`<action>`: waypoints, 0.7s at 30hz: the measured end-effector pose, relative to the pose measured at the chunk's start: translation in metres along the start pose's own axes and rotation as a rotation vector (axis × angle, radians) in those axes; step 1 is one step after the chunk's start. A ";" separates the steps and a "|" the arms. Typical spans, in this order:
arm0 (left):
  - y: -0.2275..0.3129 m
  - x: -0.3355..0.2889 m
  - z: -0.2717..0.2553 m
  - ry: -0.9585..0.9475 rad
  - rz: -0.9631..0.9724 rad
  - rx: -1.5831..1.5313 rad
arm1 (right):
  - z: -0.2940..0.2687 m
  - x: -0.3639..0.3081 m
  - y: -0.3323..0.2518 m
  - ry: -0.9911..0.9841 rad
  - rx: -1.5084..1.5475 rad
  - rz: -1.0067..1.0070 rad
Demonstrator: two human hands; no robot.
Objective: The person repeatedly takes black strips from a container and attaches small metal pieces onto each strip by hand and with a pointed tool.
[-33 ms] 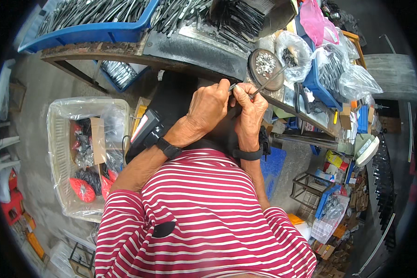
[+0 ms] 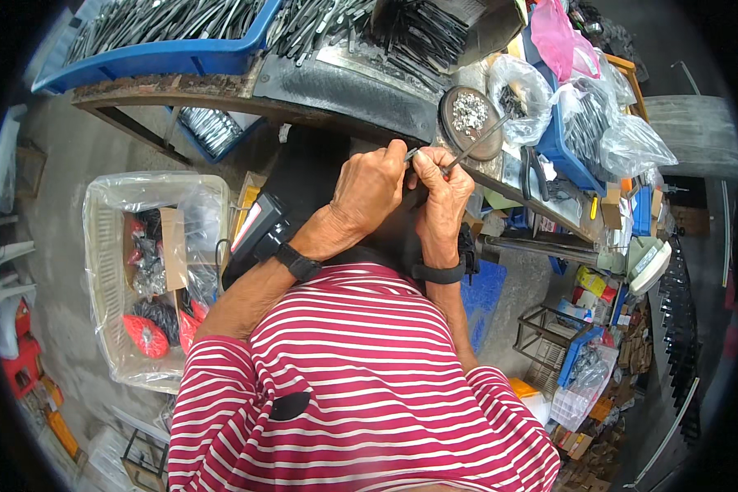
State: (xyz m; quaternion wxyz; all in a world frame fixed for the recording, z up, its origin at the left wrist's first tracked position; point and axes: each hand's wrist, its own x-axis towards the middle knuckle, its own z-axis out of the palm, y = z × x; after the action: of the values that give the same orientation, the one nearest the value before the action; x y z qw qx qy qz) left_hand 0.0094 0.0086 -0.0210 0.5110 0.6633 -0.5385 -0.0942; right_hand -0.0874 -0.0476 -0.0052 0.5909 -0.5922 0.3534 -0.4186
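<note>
My left hand (image 2: 367,190) is closed, its fingertips pinching a small grey metal piece (image 2: 411,153) over my lap, by the bench edge. Right beside it, my right hand (image 2: 444,195) is closed too, thumb and forefinger at the same piece. A thin dark rod (image 2: 482,139) runs from my right hand up and to the right, crossing the rim of a round brown dish (image 2: 446,123) that holds small white bits (image 2: 470,112). My fingers hide most of what lies between them. Dark-handled pliers (image 2: 535,174) lie on the bench to the right of my hands.
A blue tray (image 2: 160,64) of thin dark metal parts stands on the bench at left, with loose parts (image 2: 312,29) beside it. Bagged parts fill a blue bin (image 2: 556,131) at right. A plastic-lined crate (image 2: 98,279) sits on the floor at left.
</note>
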 end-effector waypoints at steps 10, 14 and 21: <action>-0.002 -0.001 -0.001 -0.027 0.021 -0.025 | -0.003 0.000 0.002 -0.013 -0.001 0.007; -0.002 -0.001 -0.002 -0.039 0.009 -0.093 | -0.004 0.000 0.002 -0.017 0.018 0.014; -0.002 -0.001 -0.002 -0.018 0.025 -0.107 | -0.004 -0.001 0.003 -0.006 0.039 0.047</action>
State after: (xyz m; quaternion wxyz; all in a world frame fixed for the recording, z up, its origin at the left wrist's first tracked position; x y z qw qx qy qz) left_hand 0.0120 0.0105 -0.0219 0.5420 0.6276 -0.5454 -0.1222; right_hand -0.0913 -0.0481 -0.0082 0.6132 -0.5732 0.3571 -0.4098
